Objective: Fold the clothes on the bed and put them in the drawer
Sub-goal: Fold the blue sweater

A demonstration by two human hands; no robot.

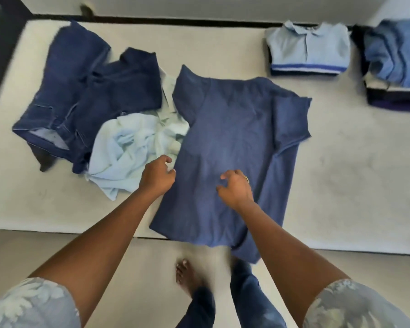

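Note:
A dark blue T-shirt lies spread flat on the pale bed, its hem hanging over the near edge. My left hand hovers at the shirt's left edge, fingers curled and apart, holding nothing. My right hand, with a ring on it, rests over the shirt's lower middle, fingers loosely spread. To the left lie a crumpled light blue garment and dark denim jeans, both unfolded.
A folded light blue polo sits on a small stack at the back right. Another stack of folded blue clothes lies at the far right. My bare foot stands on the floor by the bed's near edge.

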